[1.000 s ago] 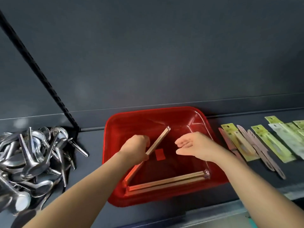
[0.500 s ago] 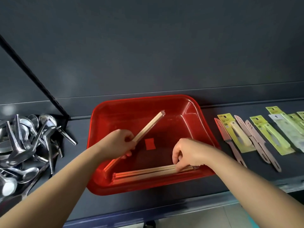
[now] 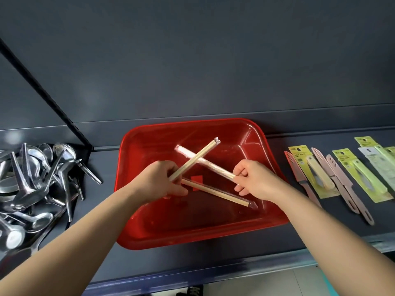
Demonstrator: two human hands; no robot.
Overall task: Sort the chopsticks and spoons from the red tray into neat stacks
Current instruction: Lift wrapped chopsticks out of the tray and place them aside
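Over the middle of the red tray (image 3: 192,240), at frame centre: two wrapped chopstick pairs held up and crossed in an X. Gripped at its lower end by the left hand (image 3: 158,182), fingers curled round it: the first pair (image 3: 207,149), far tip toward the upper right. Pinched at its near end by the right hand (image 3: 254,182): the second pair (image 3: 215,167), far tip toward the upper left, seemingly crossing beneath the first. Loose on the tray floor: the third pair (image 3: 218,194), slanting from under the left hand toward the lower right corner, past a small red sticker (image 3: 197,180).

Probably gathering the remaining chopsticks. To do it well:
- Swing both held pairs parallel, tips the same way, and pass one across into a single grip.
- Hold firmly, given the smooth film.
- Free a hand for the third pair, lifting it by one end rather than dragging it along the tray wall.
- Lay all three together, ends flush.

Pale wood, thin and straight, each pair sealed in clear glossy film, crimped at the tip. Light and slippery by the look, likely to slide apart unless squared up.

No spoons visible in the tray. At the left of the frame, steel spoons (image 3: 32,184) heaped loosely, not yet a neat stack.
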